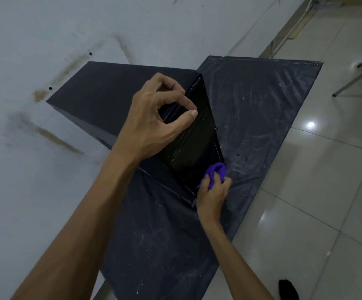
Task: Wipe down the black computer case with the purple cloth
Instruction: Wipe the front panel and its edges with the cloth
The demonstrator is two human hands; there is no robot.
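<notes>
The black computer case [102, 92] stands on a dark plastic sheet against a white wall, its glossy front panel [195, 146] facing right. My left hand [154, 120] grips the top front edge of the case, fingers curled over the rim and thumb on the glossy panel. Low down, my right hand [212, 191] holds the bunched purple cloth [217, 169] against the bottom corner of the front panel, close to the sheet.
The dark plastic sheet [262, 105] covers the floor under and around the case, dusted with white specks. Glossy tiled floor [316, 191] lies to the right. Metal chair legs [357, 76] stand at the far right, and a black object [287, 290] sits at the bottom right.
</notes>
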